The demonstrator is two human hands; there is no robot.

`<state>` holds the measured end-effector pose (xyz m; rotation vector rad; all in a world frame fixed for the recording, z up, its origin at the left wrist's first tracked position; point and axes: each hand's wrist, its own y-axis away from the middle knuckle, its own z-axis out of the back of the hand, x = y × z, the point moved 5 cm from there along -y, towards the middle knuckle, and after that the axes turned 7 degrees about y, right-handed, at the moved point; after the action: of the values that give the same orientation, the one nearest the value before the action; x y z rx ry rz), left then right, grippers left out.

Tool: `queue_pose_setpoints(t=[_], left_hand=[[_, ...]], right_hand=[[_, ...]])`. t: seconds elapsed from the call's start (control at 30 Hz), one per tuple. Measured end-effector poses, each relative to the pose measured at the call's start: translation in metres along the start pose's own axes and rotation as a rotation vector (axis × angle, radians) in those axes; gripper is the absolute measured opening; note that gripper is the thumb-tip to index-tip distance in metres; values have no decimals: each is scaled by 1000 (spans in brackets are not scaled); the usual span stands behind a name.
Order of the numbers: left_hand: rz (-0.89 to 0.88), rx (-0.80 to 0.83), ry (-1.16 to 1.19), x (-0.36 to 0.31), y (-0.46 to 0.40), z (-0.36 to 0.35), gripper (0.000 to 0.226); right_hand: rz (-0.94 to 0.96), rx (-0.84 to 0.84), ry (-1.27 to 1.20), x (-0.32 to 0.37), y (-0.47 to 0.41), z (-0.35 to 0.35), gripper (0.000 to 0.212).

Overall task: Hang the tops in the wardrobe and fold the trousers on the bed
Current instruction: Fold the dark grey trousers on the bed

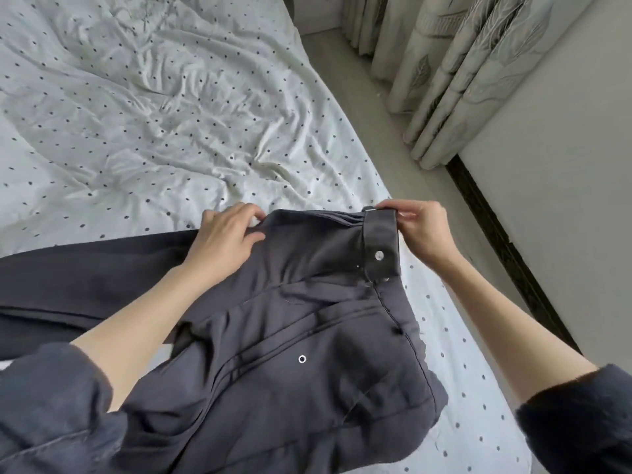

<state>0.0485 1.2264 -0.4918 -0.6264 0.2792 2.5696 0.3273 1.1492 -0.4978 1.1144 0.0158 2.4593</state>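
At the near edge of the bed (pixel 143 107), down around 6 o'clock, a pair of dark grey trousers (pixel 290 336) is spread on the dotted white sheet, waist end pointing up toward 1 o'clock and the legs running off to 9 o'clock. The left hand (pixel 224 234) has its fingers curled, pinching a fold of the trousers' fabric near the upper edge at about 11 o'clock of the garment. The right hand (pixel 420 227) grips the waistband tab (pixel 381 246) at the top corner, thumb and fingers closed round it. That tab has a silver snap stud (pixel 379 256) on it, and there's a small metal eyelet (pixel 302 359) lower down near the pocket seam. No brand, label or writing readable anywhere on them. Leaf-patterned curtains (pixel 455 73) hang at 1 o'clock, beside a pale floor strip.
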Motion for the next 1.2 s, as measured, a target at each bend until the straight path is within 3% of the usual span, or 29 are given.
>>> queue_pose_setpoints(t=[0.1,0.17,0.23,0.3,0.47,0.6,0.67,0.73,0.83,0.93,1.03,1.1,1.2], left_hand=[[-113,-276,-54,-9,-2,31,24],[-93,-178,-95,-7,-4,28,22],[-72,36,-112,-3,-3,12,24],[-86,140,-72,-1,0,1,26],[-73,149,36,1,2,-7,28],[66,0,-53,18,-10,8,31],[217,131,-128,37,-22,9,37],[365,383,-135,49,-28,6,36],[414,573,-29,50,-27,4,8],[412,396,-12,53,-30,14,14],[270,-72,-97,45,-37,51,9],[119,-269,-150,34,-34,65,10],[90,-220,-263,32,-28,55,13]], right_hand=[[41,-28,-63,10,-11,5,27],[-97,154,-106,-1,-14,-4,31],[-317,319,-266,-19,-9,-14,28],[-416,347,-272,-31,-7,-20,31],[-533,391,-36,-41,-18,-41,58],[-676,425,-134,-45,-22,-59,41],[-710,389,-180,-45,-26,-64,29],[-745,397,-208,-43,-27,-65,24],[-762,428,-305,-38,-32,-59,23],[-633,356,-446,-24,-45,-44,9],[-416,287,-592,5,-58,-32,7],[-341,261,-653,16,-62,-33,12],[-377,279,-419,7,-53,-42,17]])
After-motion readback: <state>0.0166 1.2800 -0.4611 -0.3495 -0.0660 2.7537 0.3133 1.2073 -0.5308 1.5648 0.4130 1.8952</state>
